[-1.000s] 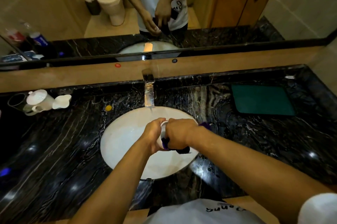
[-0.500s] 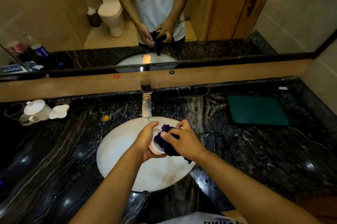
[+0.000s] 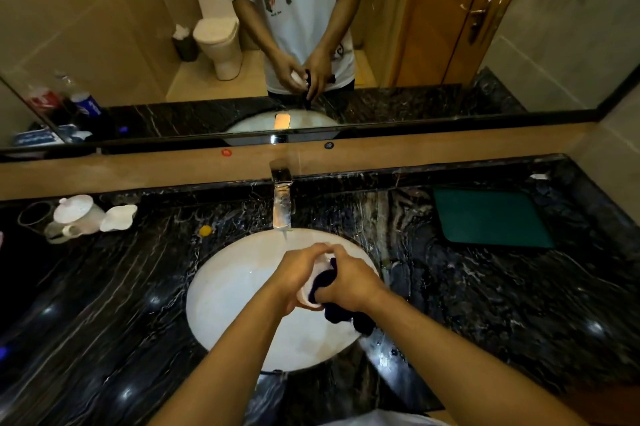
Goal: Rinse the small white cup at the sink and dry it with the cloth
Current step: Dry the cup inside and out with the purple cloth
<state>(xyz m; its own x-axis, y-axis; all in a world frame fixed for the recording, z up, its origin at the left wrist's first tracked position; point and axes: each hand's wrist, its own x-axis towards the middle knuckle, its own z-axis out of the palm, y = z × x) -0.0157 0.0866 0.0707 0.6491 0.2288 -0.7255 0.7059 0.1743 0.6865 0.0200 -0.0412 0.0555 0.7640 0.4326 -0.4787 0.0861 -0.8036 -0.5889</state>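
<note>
Over the white sink basin (image 3: 235,294), my left hand (image 3: 299,275) grips the small white cup (image 3: 306,297), which lies tilted with its mouth toward my right hand. My right hand (image 3: 349,281) holds a dark purple cloth (image 3: 325,281) pressed into the cup's opening, and the cloth's loose end hangs below my wrist. Most of the cup is hidden by my fingers. The chrome tap (image 3: 282,203) stands behind the basin, with a thin stream of water at its spout.
On the black marble counter (image 3: 450,304) a green mat (image 3: 491,217) lies at the right. A white teapot (image 3: 74,216) and a white dish (image 3: 119,217) sit at the far left. A small yellow object (image 3: 205,230) rests beside the basin. A wall mirror spans the back.
My right hand has turned the cloth inside the cup and shifted it a little. Both hands stay over the basin, and the head camera has tilted up slightly.
</note>
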